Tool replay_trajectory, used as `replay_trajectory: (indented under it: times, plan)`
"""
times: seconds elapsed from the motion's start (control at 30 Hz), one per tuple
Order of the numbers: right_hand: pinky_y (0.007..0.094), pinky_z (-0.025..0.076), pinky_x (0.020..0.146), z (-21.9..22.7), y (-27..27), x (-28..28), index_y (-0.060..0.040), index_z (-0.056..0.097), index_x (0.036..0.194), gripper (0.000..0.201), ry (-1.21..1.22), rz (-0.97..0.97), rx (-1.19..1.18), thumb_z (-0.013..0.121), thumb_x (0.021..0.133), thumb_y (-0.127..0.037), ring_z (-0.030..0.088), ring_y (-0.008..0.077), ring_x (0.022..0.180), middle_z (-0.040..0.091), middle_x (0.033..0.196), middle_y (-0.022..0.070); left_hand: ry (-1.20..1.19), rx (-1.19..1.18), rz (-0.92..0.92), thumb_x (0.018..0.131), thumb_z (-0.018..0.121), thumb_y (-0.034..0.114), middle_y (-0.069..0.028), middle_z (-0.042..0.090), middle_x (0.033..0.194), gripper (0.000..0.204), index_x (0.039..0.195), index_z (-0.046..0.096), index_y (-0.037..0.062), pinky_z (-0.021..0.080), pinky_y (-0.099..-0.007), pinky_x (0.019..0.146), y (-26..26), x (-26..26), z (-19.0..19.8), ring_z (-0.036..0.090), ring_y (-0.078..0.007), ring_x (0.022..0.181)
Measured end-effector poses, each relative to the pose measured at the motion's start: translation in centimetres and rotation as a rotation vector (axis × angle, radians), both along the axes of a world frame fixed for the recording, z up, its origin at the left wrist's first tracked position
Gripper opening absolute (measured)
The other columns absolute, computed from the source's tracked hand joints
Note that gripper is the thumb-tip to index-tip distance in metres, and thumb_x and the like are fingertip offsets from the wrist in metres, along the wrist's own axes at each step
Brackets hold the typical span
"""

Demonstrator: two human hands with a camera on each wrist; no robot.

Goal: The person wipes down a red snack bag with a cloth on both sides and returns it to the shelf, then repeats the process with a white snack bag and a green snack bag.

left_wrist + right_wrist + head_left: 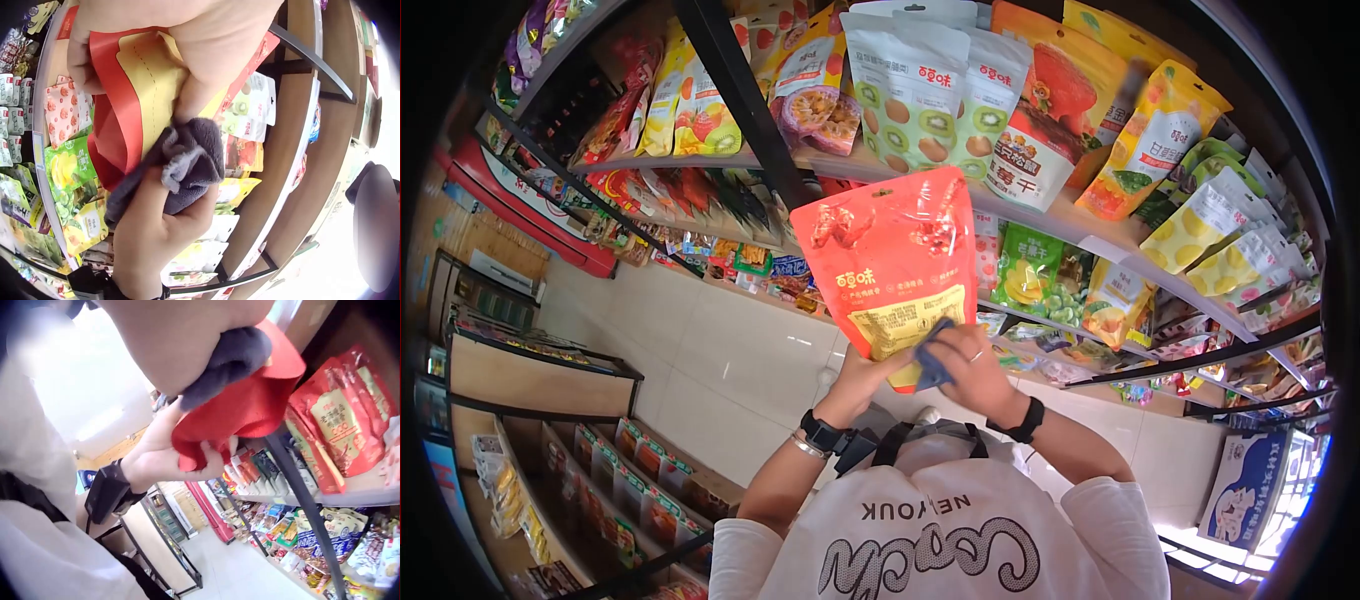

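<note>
A red stand-up snack bag (890,240) with a yellow label panel is held up in front of the shelves. My left hand (860,384) grips its lower left part, thumb over the printed side. In my right hand (978,368) is a bunched dark grey cloth (934,356), which lies against the bag's lower right edge. The left wrist view shows the cloth (194,159) pinched between thumb and fingers, close to the left thumb. From the right wrist, the bag's red bottom (250,406) appears folded, with left-hand fingers around it.
Shelves ahead hold upright snack bags, among them kiwi bags (905,95) and an orange-and-yellow bag (1155,140). A black shelf post (735,90) stands left of the red bag. Behind on the left is a low wooden display unit (540,375). Pale tiles (720,370) cover the floor.
</note>
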State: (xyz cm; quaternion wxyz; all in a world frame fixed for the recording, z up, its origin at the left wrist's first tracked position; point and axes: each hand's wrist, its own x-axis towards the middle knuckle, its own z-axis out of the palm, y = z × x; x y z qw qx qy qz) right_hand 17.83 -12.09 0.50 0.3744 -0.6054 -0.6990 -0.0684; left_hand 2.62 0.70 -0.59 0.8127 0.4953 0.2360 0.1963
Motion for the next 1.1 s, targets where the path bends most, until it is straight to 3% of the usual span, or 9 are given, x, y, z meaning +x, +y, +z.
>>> replay_trajectory:
  times: [0.2, 0.37, 0.5, 0.7, 0.87, 0.93, 1.03, 1.1]
  plan:
    - [0.045, 0.043, 0.086, 4.1, 1.4, 4.7, -0.004, 0.053, 0.111, 0.059, -0.081, -0.178, 0.131, 0.069, 0.054, -0.001, 0.048, 0.0357, 0.099, 0.05, 0.111, 0.0142, 0.016, 0.255, -0.217, 0.079, 0.072, 0.006, -0.0068, 0.061, 0.118, 0.051, 0.124, 0.051, 0.0007, 0.046, -0.0305, 0.093, -0.4, -0.3, 1.3, 0.057, -0.0149, 0.109]
    - [0.0438, 0.042, 0.088, 6.5, 3.2, 7.2, -0.0021, 0.054, 0.107, 0.051, -0.055, -0.376, 0.154, 0.064, 0.058, 0.001, 0.049, 0.0383, 0.097, 0.051, 0.111, 0.0174, -0.004, 0.342, -0.268, 0.077, 0.075, 0.008, -0.0078, 0.061, 0.118, 0.053, 0.123, 0.051, 0.0003, 0.046, -0.0318, 0.093, -1.0, -0.5, 0.9, 0.057, -0.0148, 0.108]
    - [0.0434, 0.041, 0.089, 4.9, 1.1, 5.3, 0.0017, 0.053, 0.107, 0.048, 0.149, -0.201, 0.105, 0.06, 0.06, 0.0, 0.049, 0.0391, 0.099, 0.052, 0.108, 0.0189, 0.015, 0.302, -0.274, 0.075, 0.076, 0.005, -0.0076, 0.058, 0.122, 0.061, 0.128, 0.047, 0.0016, 0.045, -0.0332, 0.095, -0.6, -0.7, 1.0, 0.055, -0.0156, 0.112]
    - [0.0433, 0.044, 0.083, 3.7, -2.4, 3.5, 0.0004, 0.054, 0.106, 0.05, 0.15, -0.15, -0.023, 0.066, 0.058, -0.002, 0.051, 0.0376, 0.096, 0.052, 0.106, 0.018, 0.054, 0.329, -0.345, 0.073, 0.077, 0.004, -0.007, 0.057, 0.123, 0.062, 0.128, 0.047, 0.002, 0.045, -0.0329, 0.095, -0.5, -1.6, 0.3, 0.054, -0.015, 0.113]
    - [0.0434, 0.047, 0.076, 4.8, -2.2, 1.3, -0.0029, 0.058, 0.098, 0.046, 0.008, 0.061, -0.073, 0.073, 0.055, -0.009, 0.055, 0.0345, 0.091, 0.056, 0.106, 0.0144, 0.048, 0.298, -0.266, 0.076, 0.075, 0.008, -0.0074, 0.062, 0.116, 0.05, 0.121, 0.054, -0.0001, 0.047, -0.031, 0.091, -0.5, -0.2, 0.4, 0.058, -0.0142, 0.106]
    - [0.0432, 0.048, 0.082, 4.5, -1.6, 0.9, -0.0037, 0.057, 0.107, 0.055, -0.191, 0.074, -0.025, 0.071, 0.054, -0.006, 0.053, 0.0355, 0.096, 0.054, 0.108, 0.0141, 0.022, 0.326, -0.253, 0.077, 0.075, 0.007, -0.0076, 0.062, 0.116, 0.049, 0.121, 0.054, -0.0006, 0.047, -0.0308, 0.091, -0.2, 0.6, -0.1, 0.058, -0.0143, 0.106]
    - [0.0433, 0.047, 0.083, 5.6, 0.8, 3.4, -0.0034, 0.057, 0.108, 0.055, -0.046, -0.252, 0.029, 0.068, 0.054, -0.002, 0.052, 0.0351, 0.099, 0.054, 0.11, 0.0146, 0.03, 0.334, -0.298, 0.076, 0.075, 0.006, -0.0071, 0.063, 0.114, 0.05, 0.121, 0.054, 0.0002, 0.047, -0.0306, 0.09, -0.5, 1.0, 0.4, 0.059, -0.0137, 0.104]
    - [0.0426, 0.047, 0.084, 6.4, 1.6, 3.5, -0.0031, 0.057, 0.108, 0.055, 0.101, -0.273, 0.053, 0.067, 0.055, -0.001, 0.052, 0.0345, 0.1, 0.053, 0.111, 0.0154, 0.023, 0.321, -0.308, 0.076, 0.075, 0.007, -0.007, 0.063, 0.113, 0.049, 0.121, 0.054, 0.0008, 0.048, -0.0304, 0.09, -0.9, 1.1, 0.6, 0.059, -0.0131, 0.103]
